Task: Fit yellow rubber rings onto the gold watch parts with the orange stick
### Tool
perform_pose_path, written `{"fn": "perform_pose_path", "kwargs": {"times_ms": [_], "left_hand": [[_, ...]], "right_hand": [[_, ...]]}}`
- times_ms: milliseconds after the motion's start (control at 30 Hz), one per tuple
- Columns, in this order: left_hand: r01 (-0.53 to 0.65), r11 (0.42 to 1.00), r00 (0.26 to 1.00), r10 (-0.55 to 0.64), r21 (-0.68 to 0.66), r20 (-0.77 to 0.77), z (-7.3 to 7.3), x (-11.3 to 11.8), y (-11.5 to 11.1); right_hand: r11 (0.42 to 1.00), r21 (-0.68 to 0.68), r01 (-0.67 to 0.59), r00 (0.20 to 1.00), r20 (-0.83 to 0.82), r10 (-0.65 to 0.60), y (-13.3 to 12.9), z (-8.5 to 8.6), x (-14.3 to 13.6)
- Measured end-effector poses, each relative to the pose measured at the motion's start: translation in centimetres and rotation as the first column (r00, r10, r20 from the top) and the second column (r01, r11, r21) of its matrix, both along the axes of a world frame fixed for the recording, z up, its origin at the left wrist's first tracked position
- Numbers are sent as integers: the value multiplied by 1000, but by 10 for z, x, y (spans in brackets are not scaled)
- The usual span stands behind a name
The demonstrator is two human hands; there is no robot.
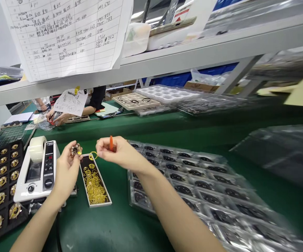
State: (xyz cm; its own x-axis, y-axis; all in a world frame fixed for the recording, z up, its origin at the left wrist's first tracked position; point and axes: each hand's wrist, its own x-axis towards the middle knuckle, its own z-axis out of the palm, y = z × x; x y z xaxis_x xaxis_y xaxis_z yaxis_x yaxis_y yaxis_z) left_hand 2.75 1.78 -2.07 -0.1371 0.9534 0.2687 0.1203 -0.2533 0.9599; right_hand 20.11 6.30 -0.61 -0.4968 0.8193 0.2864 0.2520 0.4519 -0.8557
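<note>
Green tabletop [119, 189] between box [100, 204] and tray [131, 190] edges

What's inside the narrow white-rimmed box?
The box holds a tangled heap of thin yellow ring-like pieces, with a few looser ones toward its dark far end. The heap hides whatever lies beneath it.

This looks like an assembly workshop: the green worktop [109, 227] carries a tape dispenser [49, 168] left of the left grip [69, 164], and blister trays [197, 193] right of the right grip [118, 151].
</note>
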Motion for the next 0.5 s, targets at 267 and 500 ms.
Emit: {"fn": "perform_pose_path", "kwargs": {"times_ms": [267,500], "left_hand": [[92,995,990,-86,-49,115,2,5,-3],[171,978,975,-150,-122,162,-7,16,-3]], "right_hand": [[943,44,329,849,424,-316,45,-50,-19],[736,347,582,681,287,-674,26,-8,66]]}}
